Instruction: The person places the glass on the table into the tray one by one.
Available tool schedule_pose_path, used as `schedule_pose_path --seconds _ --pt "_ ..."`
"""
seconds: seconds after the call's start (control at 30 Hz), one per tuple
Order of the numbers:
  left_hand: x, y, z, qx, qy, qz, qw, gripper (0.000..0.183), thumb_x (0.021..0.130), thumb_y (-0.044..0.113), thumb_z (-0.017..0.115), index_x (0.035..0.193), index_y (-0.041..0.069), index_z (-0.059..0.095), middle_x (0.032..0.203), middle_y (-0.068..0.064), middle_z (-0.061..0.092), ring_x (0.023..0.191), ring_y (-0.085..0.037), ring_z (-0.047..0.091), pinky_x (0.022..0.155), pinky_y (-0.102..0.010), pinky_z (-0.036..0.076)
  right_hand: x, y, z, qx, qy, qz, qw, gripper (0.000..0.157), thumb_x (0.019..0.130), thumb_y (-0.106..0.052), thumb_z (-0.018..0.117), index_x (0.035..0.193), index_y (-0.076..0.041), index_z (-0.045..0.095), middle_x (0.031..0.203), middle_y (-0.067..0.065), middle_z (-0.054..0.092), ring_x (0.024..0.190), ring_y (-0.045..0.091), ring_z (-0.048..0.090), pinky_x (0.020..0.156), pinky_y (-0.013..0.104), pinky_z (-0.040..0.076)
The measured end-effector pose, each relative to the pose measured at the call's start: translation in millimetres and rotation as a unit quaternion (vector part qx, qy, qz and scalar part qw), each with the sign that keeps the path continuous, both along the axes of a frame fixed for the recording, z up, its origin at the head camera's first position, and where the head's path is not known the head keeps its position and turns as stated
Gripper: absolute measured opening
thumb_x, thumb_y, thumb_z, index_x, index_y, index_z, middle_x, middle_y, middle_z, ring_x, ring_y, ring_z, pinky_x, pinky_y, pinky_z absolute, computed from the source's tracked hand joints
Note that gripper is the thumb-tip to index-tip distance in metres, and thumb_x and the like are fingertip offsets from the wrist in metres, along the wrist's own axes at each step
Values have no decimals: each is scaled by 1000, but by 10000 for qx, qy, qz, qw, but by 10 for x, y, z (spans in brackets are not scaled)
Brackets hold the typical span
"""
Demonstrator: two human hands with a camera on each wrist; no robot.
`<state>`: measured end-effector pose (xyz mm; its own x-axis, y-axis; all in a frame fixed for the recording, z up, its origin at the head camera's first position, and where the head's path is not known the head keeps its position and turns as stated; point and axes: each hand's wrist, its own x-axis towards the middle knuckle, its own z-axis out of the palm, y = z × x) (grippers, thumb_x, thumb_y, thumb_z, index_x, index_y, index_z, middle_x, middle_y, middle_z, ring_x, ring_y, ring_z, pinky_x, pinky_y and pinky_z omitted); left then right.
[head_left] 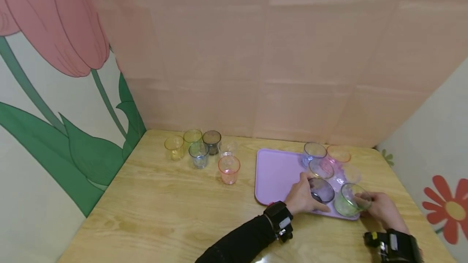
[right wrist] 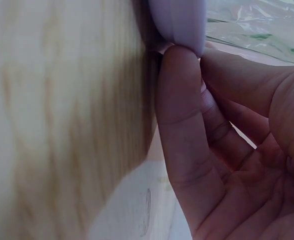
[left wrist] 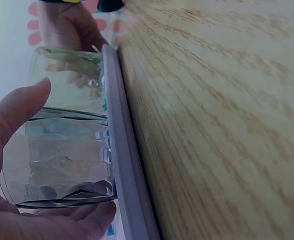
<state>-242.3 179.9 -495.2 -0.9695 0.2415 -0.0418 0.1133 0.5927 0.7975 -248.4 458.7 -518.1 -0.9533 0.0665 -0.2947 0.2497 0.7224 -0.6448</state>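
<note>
Head view: table (head_left: 153, 218), wood-grained, fills the lower frame. Tray (head_left: 278, 169), lilac, lies right of its middle, long axis running left to right. Six cups (head_left: 199, 156) stand apart from it, to the left and toward the back; the tray's own cups crowd its right part, bare floor at its left.

Key relation (judged): right hand (head_left: 383, 208) is at the tray's near right corner, so most of the tray lies to its left and beyond the hold. Left hand (head_left: 303, 196) reaches over the near edge.

Grips: left thumb and fingers are curled about the gray cup (head_left: 321, 190), upright; right hand pinches the tray's edge. Green cup (head_left: 345, 206) stands between the hands, nearer the right.

View differences: left wrist shows the thumb (left wrist: 34, 97) on one side of the gray cup and fingers on the other, which the head view partly hides. Right wrist shows the index fingertip (right wrist: 181, 59) meeting the tray's rim, thumb opposite. Whether the gray cup's base touches the tray floor: cannot tell.
</note>
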Motion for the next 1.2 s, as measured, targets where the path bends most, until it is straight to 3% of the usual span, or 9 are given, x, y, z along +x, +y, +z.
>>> schedule_pose_path --seconds 0.2,0.5,0.83,1.0,1.2 --pt "7 3 -28 -255 194 -74 9995 96 51 41 97 128 24 43 110 4 60 100 -5 57 85 -19 48 27 -35 -32 -2 55 -35 10000 47 91 -27 69 117 12 63 106 23 69 82 16 61 66 31 53" --pt "18 87 -95 -170 248 153 9994 90 47 36 99 118 23 45 102 7 54 92 -3 53 82 -16 45 42 -31 -56 -177 100 -71 9998 51 93 -27 67 121 15 59 107 24 69 81 13 61 66 30 56" --pt "-3 79 -84 -127 369 -41 9992 81 50 33 99 112 23 48 96 10 51 88 -2 50 79 -14 43 2 7 -78 -271 128 -119 9995 55 90 -31 70 119 15 60 108 24 69 81 14 62 66 31 57" --pt "-24 69 -122 -97 414 -108 9990 80 51 33 99 111 23 47 94 10 53 87 -2 50 77 -14 43 2 -11 -66 -245 86 -106 9996 46 91 -21 69 117 16 60 108 25 68 81 14 62 66 31 56" --pt "-36 23 -111 -321 783 -382 9957 83 52 34 98 117 20 48 102 10 53 94 -1 50 82 -12 42 7 -27 -73 -283 85 -115 9995 42 91 -16 67 117 16 60 110 28 67 80 13 61 65 31 56"
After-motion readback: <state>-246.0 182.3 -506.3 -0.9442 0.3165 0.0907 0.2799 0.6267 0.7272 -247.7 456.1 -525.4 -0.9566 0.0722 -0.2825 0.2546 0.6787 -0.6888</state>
